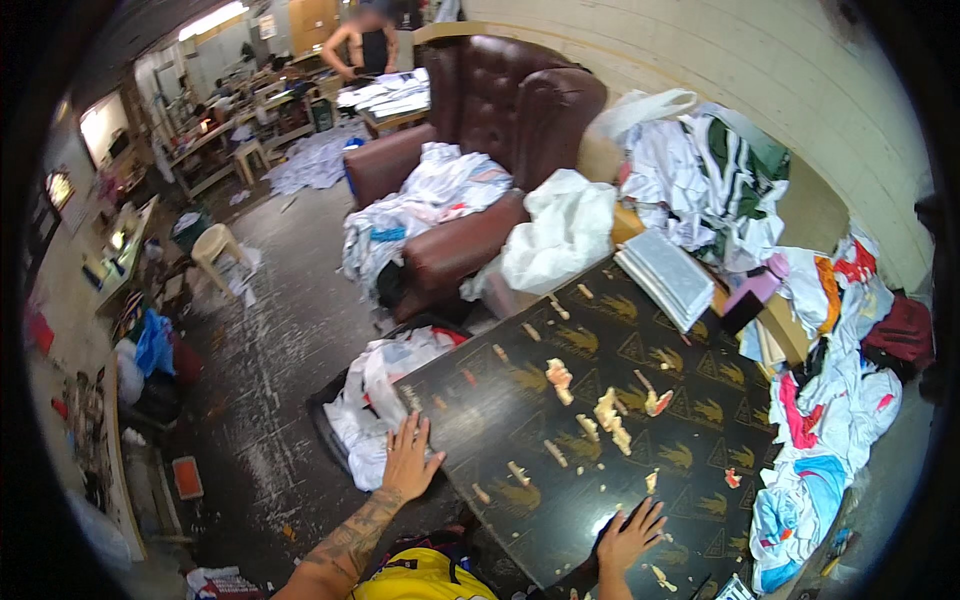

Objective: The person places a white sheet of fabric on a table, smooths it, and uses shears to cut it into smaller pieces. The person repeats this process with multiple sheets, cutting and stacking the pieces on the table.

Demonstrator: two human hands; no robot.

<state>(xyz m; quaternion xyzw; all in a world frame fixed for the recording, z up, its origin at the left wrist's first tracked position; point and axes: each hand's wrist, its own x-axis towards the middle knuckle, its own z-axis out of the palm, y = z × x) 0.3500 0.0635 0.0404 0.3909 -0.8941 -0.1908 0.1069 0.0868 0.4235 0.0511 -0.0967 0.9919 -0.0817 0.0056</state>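
Observation:
My left hand (408, 458) lies with fingers spread at the left edge of a dark table (455, 400) printed with gold hand shapes and triangles. Nothing is in it. Lower down, my right hand (628, 540) rests with its fingers apart on or just above the tabletop, also holding nothing. Beyond my hands, pale and reddish scraps (612, 415) and several short pale sticks (555, 453) lie scattered over the table. A small pale scrap (651, 482) sits just past my right fingertips. White cloth in a dark tub (330, 430) is beside my left hand.
A maroon armchair (460, 245) piled with white garments (440, 190) stands beyond the table. A stack of clear plastic packets (665, 278) lies at its far edge. Garment heaps (800, 510) line the right side. A plastic stool (220, 255) is on the floor; a person (368, 45) stands far back.

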